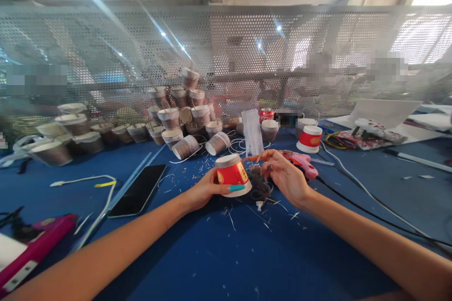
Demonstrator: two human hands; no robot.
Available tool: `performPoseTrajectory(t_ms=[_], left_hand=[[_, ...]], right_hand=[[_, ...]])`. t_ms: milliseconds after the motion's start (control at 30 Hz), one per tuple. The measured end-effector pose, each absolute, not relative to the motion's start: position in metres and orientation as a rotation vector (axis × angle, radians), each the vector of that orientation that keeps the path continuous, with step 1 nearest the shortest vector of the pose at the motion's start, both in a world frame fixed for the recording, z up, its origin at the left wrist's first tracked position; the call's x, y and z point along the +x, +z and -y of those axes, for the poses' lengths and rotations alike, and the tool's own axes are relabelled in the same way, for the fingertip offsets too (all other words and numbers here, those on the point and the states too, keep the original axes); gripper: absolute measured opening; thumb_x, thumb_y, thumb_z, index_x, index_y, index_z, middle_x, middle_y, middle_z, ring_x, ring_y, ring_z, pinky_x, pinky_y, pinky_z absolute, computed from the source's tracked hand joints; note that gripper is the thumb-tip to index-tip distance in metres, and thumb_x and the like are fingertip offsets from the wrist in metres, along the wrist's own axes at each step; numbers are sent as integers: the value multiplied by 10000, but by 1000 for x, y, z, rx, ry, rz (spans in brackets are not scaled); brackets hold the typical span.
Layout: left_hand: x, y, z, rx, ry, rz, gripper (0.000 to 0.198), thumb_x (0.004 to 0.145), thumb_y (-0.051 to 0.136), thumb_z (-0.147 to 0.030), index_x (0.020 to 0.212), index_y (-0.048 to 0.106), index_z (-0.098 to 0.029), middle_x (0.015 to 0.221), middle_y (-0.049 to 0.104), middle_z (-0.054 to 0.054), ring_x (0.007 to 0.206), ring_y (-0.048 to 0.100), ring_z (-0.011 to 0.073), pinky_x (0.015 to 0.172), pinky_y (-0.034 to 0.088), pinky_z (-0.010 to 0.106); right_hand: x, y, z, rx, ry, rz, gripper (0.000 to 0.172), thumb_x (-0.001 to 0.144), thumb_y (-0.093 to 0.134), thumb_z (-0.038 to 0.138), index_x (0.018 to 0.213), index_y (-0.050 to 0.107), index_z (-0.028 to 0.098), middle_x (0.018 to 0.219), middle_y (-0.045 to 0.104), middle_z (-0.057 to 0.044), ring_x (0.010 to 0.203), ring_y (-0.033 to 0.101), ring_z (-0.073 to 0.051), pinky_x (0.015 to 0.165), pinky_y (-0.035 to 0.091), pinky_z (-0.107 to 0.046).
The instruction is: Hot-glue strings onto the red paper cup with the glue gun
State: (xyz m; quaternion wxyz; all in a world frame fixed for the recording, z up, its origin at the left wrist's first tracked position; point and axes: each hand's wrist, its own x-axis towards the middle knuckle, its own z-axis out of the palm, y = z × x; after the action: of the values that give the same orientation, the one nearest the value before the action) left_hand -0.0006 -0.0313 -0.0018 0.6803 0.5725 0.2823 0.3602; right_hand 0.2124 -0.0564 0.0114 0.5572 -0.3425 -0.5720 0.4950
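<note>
An upside-down red and white paper cup [229, 169] is in my left hand [206, 190], which is wrapped around its side with the thumb across the front. Just right of the cup, my right hand [286, 176] has its index finger stretched toward the cup's side and the other fingers loosely bent; whether the fingertip touches the cup is unclear. Beneath those fingers lies a tangle of dark brown string [260, 187]. A pink glue gun [308, 166] rests beyond my right wrist. Farther back on the right stands another red paper cup [310, 141], also inverted.
String-wrapped cups [169, 120] are stacked at the back, with more cups [76, 124] on the left. White strips [252, 131] stand behind my hands. A phone [139, 190] and a magenta power strip [42, 240] lie left. Scraps and cables cross the blue table [219, 254].
</note>
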Motion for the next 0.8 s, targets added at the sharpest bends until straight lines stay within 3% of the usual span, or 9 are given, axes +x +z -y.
performPoseTrajectory(t_ms=[100,200,500,800], left_hand=[[0,-2,31,1280,806,-640,570,520,786,-214,1055,610,-127,967,691,115,902,626,260,856,420,381],[0,-2,31,1270,825,-632,601,527,785,-214,1089,590,-126,1003,682,123,933,618,264,869,413,381],[2,-1,31,1201,893,-607,591,525,790,-199,1079,589,-148,1029,673,95,934,614,227,878,412,351],[6,2,33,1376,854,-618,546,530,786,-170,1038,590,-128,889,680,67,799,612,177,747,451,288]], right_hand=[[214,10,54,-896,1034,1250,134,711,433,305,807,398,219,850,589,-43,563,468,-134,532,390,-286],[213,13,59,-777,930,1302,122,681,443,291,774,410,219,846,580,-49,644,506,-156,562,401,-298],[208,12,73,-535,1185,1703,123,727,449,213,850,448,212,1096,585,-75,839,528,-176,782,412,-375],[203,15,82,-557,1306,1754,166,735,512,197,887,449,218,947,533,-35,842,491,-166,760,412,-343]])
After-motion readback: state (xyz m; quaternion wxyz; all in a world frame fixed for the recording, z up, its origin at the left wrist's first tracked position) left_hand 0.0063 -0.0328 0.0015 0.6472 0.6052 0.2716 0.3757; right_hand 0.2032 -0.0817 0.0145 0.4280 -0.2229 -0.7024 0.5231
